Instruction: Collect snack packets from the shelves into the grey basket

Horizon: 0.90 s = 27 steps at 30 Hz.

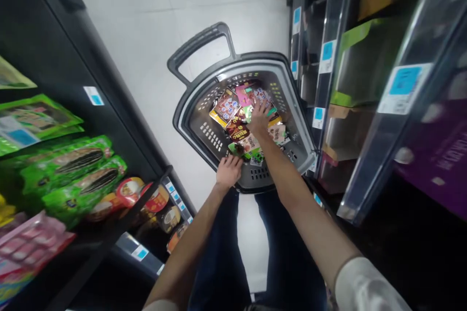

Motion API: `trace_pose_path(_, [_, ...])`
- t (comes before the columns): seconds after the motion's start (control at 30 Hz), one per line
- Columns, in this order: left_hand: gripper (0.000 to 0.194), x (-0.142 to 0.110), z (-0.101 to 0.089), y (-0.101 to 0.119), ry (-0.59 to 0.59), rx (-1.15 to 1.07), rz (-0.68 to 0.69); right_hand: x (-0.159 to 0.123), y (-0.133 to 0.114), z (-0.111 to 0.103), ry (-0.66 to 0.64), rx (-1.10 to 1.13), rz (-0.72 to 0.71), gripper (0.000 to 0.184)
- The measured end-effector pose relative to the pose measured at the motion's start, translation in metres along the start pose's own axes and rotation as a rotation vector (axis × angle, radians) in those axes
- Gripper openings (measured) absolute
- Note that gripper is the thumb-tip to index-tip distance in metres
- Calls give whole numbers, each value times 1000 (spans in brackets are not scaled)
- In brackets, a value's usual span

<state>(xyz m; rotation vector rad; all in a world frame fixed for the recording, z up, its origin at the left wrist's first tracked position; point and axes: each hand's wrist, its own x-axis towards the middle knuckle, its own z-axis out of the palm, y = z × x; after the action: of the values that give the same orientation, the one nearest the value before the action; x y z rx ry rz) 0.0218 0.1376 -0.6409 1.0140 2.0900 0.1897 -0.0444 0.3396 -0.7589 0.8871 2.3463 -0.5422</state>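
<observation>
A grey shopping basket point(251, 185) with slotted walls stands on the floor in front of my legs, holding several snack packets. My right hand point(260, 117) reaches inside, its fingers spread over a red-and-white packet point(260, 95). Close by lie a yellow-edged packet point(225, 108), a pink packet point(242, 93), a dark brown packet point(237, 132) and a pale packet point(277, 132). My left hand point(229, 171) is at the near rim, fingers extended into the basket beside a small green packet point(236, 149). Whether those fingertips touch that packet is unclear.
A dark shelf point(62, 33) on the left carries green seed bags point(83, 174), round tubs point(156, 197) and a pink pack point(36, 243). On the right, shelves with price tags point(404, 87) hold boxes point(361, 72). The basket's handle point(199, 41) points away over pale floor point(138, 58).
</observation>
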Motion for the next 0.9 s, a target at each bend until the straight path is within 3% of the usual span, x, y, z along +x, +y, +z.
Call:
trace_pose_path(0.17, [26, -2, 8, -7, 53, -14, 60, 10, 18, 9, 80, -37, 100, 80])
trace_pose_path(0.6, [21, -2, 11, -9, 151, 8, 111, 53, 42, -26, -77, 36, 17, 69])
trace_pose_path(0.73, [23, -1, 11, -8, 137, 15, 102, 41, 52, -42, -101, 56, -50, 64])
trace_pose_path(0.9, [23, 0, 4, -5, 98, -86, 61, -5, 66, -66, -7, 212, -82, 60])
